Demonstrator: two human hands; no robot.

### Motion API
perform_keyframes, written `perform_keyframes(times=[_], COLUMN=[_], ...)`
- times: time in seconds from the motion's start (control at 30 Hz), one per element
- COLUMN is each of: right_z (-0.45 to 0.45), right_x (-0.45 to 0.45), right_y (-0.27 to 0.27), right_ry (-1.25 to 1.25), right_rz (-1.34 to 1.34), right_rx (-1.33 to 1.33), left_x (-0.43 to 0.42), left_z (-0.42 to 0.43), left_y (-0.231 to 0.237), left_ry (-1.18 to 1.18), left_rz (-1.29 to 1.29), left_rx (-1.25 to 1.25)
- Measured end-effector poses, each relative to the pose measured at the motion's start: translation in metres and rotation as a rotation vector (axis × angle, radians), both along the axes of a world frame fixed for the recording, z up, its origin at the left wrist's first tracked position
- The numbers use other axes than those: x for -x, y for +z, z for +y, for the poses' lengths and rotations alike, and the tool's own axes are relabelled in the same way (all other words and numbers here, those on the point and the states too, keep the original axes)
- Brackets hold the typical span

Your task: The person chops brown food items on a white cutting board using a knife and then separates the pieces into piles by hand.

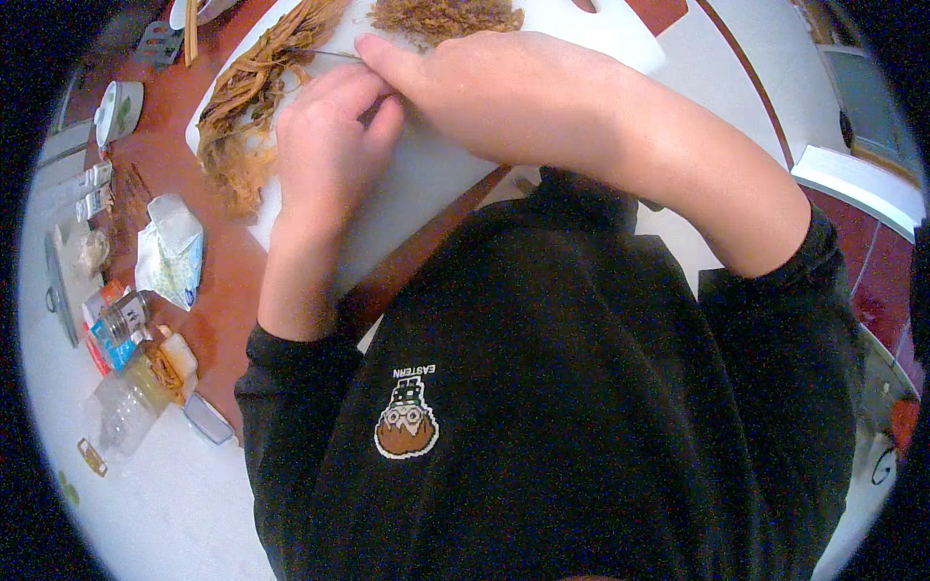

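Note:
On the white cutting board point(407, 196) lies a long bundle of brown, fibrous preserved greens point(254, 87). A chopped heap of similar brown shreds point(450, 18) sits at the top of the board. My left hand point(327, 123) is beside the bundle, fingers curled, the tips largely hidden. Close against it, my right hand point(458, 83) is closed, with its thumb stretched left. A thin, straight grey edge, apparently a knife blade point(320, 51) seen edge-on, runs from under that thumb to the greens. The knife's handle is hidden in my right hand.
Left on the red-brown table point(225, 254) are a soft tissue pack point(171, 250), a lidded white dish point(120, 112), a clear jar point(123, 316) and a clear plastic container point(127, 407). A bowl with chopsticks point(191, 29) stands at the top left.

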State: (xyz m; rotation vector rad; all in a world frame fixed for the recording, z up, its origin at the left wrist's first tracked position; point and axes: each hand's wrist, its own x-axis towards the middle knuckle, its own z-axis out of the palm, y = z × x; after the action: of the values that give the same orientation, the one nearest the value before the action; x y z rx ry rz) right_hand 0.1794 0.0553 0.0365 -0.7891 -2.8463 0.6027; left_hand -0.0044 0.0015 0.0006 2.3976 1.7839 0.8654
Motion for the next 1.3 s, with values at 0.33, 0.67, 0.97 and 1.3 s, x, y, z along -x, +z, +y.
perform_keyframes(times=[0.33, 0.67, 0.97, 1.3], right_z=[-0.009, -0.023, 0.000, 0.002], right_x=[-0.033, -0.045, -0.002, -0.039], right_y=[0.019, 0.038, 0.006, 0.040], right_ry=[-0.038, -0.012, -0.013, -0.085], right_rz=[-0.168, -0.310, -0.063, -0.306], right_rx=[-0.041, 0.095, 0.078, 0.071], left_x=[-0.002, 0.003, 0.001, 0.003], left_z=[-0.002, -0.004, 0.001, -0.005], left_y=[0.001, -0.003, 0.001, 0.002], left_ry=[0.004, 0.008, -0.022, 0.064], left_rz=[-0.107, -0.077, -0.022, -0.063], left_rx=[0.038, 0.038, 0.022, 0.109])
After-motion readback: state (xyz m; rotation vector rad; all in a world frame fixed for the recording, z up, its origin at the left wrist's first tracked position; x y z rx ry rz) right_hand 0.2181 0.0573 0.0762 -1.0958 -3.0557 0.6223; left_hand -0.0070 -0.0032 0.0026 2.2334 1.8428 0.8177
